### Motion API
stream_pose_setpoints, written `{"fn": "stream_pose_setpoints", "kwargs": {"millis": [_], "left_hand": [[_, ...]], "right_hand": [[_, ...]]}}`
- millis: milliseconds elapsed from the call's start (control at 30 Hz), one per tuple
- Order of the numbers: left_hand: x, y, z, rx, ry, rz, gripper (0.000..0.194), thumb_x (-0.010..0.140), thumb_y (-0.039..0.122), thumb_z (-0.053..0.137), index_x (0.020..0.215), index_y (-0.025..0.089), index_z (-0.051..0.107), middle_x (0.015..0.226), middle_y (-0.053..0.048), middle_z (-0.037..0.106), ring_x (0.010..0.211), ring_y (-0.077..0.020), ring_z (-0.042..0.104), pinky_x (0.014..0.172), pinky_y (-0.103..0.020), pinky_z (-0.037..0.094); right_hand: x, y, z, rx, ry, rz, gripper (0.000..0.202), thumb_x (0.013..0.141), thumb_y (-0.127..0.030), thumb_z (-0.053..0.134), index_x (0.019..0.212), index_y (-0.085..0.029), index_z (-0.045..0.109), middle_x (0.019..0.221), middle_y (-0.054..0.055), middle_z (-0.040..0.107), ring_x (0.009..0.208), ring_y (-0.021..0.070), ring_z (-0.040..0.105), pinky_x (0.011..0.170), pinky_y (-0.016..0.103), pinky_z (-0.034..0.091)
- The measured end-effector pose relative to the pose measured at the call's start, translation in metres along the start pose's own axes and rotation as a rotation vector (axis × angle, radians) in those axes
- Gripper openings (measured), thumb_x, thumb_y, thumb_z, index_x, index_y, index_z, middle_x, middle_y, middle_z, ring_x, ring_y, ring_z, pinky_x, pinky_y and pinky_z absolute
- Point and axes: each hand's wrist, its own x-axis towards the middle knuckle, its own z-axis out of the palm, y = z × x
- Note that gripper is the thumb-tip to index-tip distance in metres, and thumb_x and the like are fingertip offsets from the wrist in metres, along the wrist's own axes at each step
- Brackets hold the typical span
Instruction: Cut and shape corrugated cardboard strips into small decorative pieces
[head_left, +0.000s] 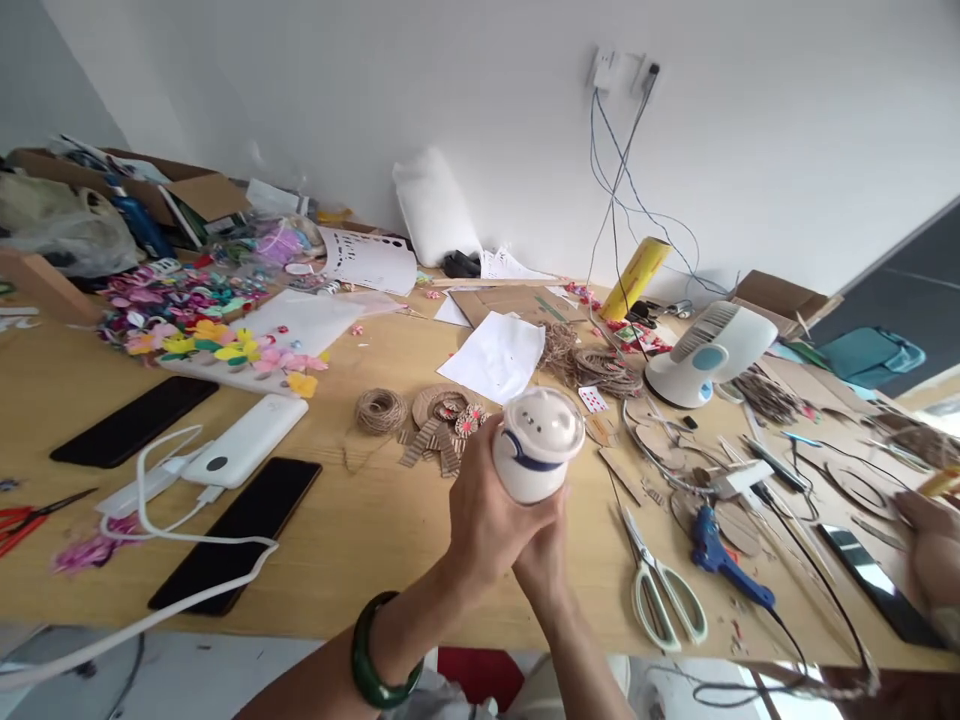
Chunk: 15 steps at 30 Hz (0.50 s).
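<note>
A white cup with a domed clear lid and a dark blue band stands out over the table's front part. My left hand, with a green bangle on its wrist, wraps round the cup's left side. Lower down and partly hidden behind it, my right hand closes round the cup's base and right side. Behind the cup lie a cardboard flower piece, a ball of twine and a white paper sheet.
Scissors and a blue glue gun lie right of my hands. A white fan stands behind them. Phones, a power bank and cables lie left. Another person's hand is at the right edge.
</note>
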Motion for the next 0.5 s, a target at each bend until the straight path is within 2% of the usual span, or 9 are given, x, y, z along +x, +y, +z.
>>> {"fn": "stream_pose_setpoints", "kwargs": {"millis": [67, 133, 167, 233, 333, 400, 500], "left_hand": [[-0.018, -0.002, -0.017, 0.033, -0.093, 0.022, 0.100, 0.059, 0.042, 0.087, 0.143, 0.023, 0.036, 0.140, -0.016, 0.054, 0.127, -0.0360, 0.054, 0.104, -0.051, 0.046], [-0.024, -0.009, -0.037, -0.055, -0.249, 0.032, 0.113, 0.058, 0.048, 0.087, 0.150, 0.022, 0.028, 0.135, -0.017, 0.057, 0.126, -0.0358, 0.054, 0.106, -0.051, 0.043], [-0.023, -0.014, -0.045, -0.133, -0.297, 0.014, 0.117, 0.060, 0.051, 0.086, 0.153, 0.022, 0.022, 0.136, -0.017, 0.056, 0.128, -0.0355, 0.053, 0.109, -0.052, 0.040], [-0.019, -0.021, -0.059, -0.314, -0.386, -0.014, 0.122, 0.061, 0.054, 0.085, 0.157, 0.025, 0.015, 0.151, -0.017, 0.043, 0.140, -0.0360, 0.040, 0.117, -0.054, 0.030], [-0.011, -0.025, -0.066, -0.520, -0.495, -0.077, 0.117, 0.067, 0.052, 0.082, 0.158, 0.032, 0.012, 0.161, -0.011, 0.030, 0.150, -0.0327, 0.024, 0.121, -0.051, 0.021], [-0.010, -0.022, -0.065, -0.619, -0.564, -0.148, 0.113, 0.070, 0.049, 0.081, 0.158, 0.036, 0.011, 0.159, -0.009, 0.035, 0.149, -0.0321, 0.028, 0.120, -0.050, 0.025], [-0.015, -0.015, -0.064, -0.704, -0.628, -0.253, 0.112, 0.070, 0.046, 0.081, 0.158, 0.031, 0.014, 0.151, -0.010, 0.048, 0.139, -0.0343, 0.043, 0.114, -0.048, 0.037]], "right_hand": [[-0.015, -0.005, -0.003, 0.131, -0.027, 0.077, 0.086, 0.075, -0.042, 0.075, 0.147, -0.018, 0.035, 0.138, 0.018, 0.058, 0.115, 0.0327, 0.063, 0.097, 0.048, 0.055], [-0.029, -0.008, -0.012, 0.173, -0.086, 0.111, 0.084, 0.069, -0.046, 0.080, 0.140, -0.018, 0.045, 0.131, 0.017, 0.063, 0.109, 0.0325, 0.065, 0.094, 0.047, 0.056], [-0.035, -0.009, -0.019, 0.176, -0.126, 0.122, 0.079, 0.067, -0.049, 0.080, 0.133, -0.017, 0.052, 0.125, 0.016, 0.066, 0.107, 0.0325, 0.066, 0.092, 0.046, 0.057], [-0.044, -0.010, -0.030, 0.172, -0.215, 0.151, 0.068, 0.067, -0.055, 0.078, 0.119, -0.016, 0.061, 0.113, 0.014, 0.070, 0.103, 0.0320, 0.067, 0.089, 0.045, 0.057], [-0.053, -0.014, -0.040, 0.209, -0.325, 0.168, 0.066, 0.069, -0.061, 0.074, 0.115, -0.016, 0.062, 0.108, 0.013, 0.071, 0.099, 0.0307, 0.068, 0.087, 0.044, 0.058], [-0.059, -0.017, -0.041, 0.231, -0.365, 0.161, 0.068, 0.069, -0.061, 0.073, 0.119, -0.017, 0.060, 0.111, 0.013, 0.070, 0.099, 0.0303, 0.067, 0.087, 0.044, 0.057], [-0.068, -0.021, -0.040, 0.222, -0.418, 0.165, 0.072, 0.067, -0.058, 0.075, 0.123, -0.016, 0.056, 0.113, 0.014, 0.069, 0.100, 0.0305, 0.066, 0.087, 0.045, 0.057]]}}
